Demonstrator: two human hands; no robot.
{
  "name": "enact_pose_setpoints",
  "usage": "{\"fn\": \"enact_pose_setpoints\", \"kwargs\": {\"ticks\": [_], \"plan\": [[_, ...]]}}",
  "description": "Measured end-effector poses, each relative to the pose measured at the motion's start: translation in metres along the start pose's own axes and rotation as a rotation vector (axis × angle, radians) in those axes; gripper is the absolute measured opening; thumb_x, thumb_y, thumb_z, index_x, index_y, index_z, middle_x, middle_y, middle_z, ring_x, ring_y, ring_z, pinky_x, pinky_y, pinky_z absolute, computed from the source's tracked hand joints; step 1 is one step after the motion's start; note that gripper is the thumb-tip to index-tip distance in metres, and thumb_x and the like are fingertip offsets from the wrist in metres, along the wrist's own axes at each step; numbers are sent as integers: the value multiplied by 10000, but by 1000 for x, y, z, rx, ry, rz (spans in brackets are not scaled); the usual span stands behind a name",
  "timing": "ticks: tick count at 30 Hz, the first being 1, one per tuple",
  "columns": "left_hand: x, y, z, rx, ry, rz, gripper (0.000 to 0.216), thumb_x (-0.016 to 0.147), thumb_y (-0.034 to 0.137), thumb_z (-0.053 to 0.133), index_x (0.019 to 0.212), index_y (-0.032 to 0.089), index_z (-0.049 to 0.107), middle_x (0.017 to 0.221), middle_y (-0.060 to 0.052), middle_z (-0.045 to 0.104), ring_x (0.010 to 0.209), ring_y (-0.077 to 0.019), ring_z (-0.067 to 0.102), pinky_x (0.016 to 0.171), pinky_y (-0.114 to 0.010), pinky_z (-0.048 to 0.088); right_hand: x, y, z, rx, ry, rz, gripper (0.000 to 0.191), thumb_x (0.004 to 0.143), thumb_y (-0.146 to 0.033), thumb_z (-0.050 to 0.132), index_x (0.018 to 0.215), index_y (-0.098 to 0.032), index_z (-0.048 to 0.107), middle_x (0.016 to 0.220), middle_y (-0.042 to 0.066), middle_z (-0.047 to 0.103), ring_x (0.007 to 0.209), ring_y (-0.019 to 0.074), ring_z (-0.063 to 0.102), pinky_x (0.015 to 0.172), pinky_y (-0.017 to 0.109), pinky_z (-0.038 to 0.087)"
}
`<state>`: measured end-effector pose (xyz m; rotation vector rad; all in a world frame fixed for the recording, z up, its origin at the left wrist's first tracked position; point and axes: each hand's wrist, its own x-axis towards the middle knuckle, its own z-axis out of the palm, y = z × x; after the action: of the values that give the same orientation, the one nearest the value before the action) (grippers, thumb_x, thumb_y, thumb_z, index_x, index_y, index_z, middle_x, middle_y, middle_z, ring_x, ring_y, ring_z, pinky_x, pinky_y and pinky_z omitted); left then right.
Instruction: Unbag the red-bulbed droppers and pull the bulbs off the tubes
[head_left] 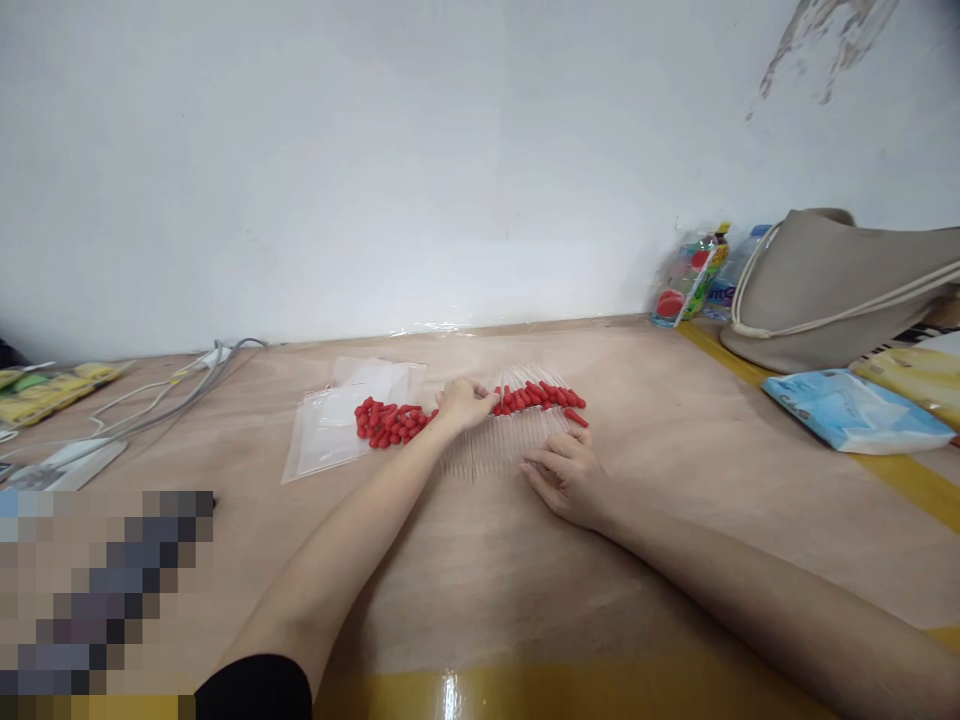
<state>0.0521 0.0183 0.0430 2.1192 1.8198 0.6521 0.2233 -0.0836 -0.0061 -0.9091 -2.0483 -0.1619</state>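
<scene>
While the left hand point(466, 402) curls its fingers at the left end of the row of red-capped clear tubes point(536, 400), I cannot tell whether it pinches a cap or only touches one. The right hand point(566, 478) lies palm down on the near ends of those tubes, fingers loosely spread and grasping nothing. The row sits near the middle of the desk point(675, 500).

The tubes are thin, round and merely laid side by side, so a sideways nudge from either hand would likely roll them or fan the row out of line. The left forearm passes just beside the pile of loose red caps point(390, 420), and a careless sweep could scatter them across the wood.

A clear plastic bag point(330, 430) lies flat and looks empty, with the loose caps resting on and beside its right edge. Far right, a beige bag point(832, 290) with cord handles keeps its contents hidden. Bottles point(694, 275) stand by the wall, and a blue soft pack point(855, 410) lies closed
</scene>
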Motion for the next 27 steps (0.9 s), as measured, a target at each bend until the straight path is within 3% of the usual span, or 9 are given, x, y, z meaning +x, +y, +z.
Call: {"fn": "enact_pose_setpoints", "kwargs": {"ticks": [5,8,11,15,22,27], "plan": [[-37,-12,-20,-38,85,66,212,774,337,493,810,168,616,850,-39,652,813,-182,578,738,-308,401,1,5,-3,-16,77,49,182,801,-215,516,951,-176,611,755,36,579,706,142,543,773,351,394],[-74,-30,-29,27,168,330,148,797,280,475,820,170,571,817,-34,636,775,-175,563,756,-336,366,5,3,-7,-29,110,-8,401,801,-215,517,1197,-159,483,1073,115,571,1002,205,534,850,363,429],[-109,-47,-29,110,207,546,98,808,238,470,815,170,540,759,-27,619,724,-161,545,755,-352,326,8,-1,-10,-78,31,-134,538,812,-263,515,1313,-144,360,1271,131,477,1219,245,390,1005,433,335],[-132,-53,-22,102,247,699,66,818,182,471,854,177,526,761,-19,619,711,-143,533,752,-339,319,8,-5,-11,-104,-121,-267,481,838,-325,486,1279,-145,419,1259,106,507,1241,248,372,1059,502,237],[-133,-45,-19,74,290,788,99,803,147,499,891,176,533,805,-18,646,743,-139,557,770,-336,325,4,-3,-1,7,-163,-278,261,870,-241,462,1070,-144,600,1104,65,625,1163,205,473,1010,409,374],[-132,-37,-16,113,260,768,227,807,262,537,1019,179,545,1014,-69,637,934,-188,552,872,-385,302,4,-8,3,65,-174,-285,238,862,-207,473,1043,-142,612,1071,52,642,1130,201,505,1007,407,384]]}}
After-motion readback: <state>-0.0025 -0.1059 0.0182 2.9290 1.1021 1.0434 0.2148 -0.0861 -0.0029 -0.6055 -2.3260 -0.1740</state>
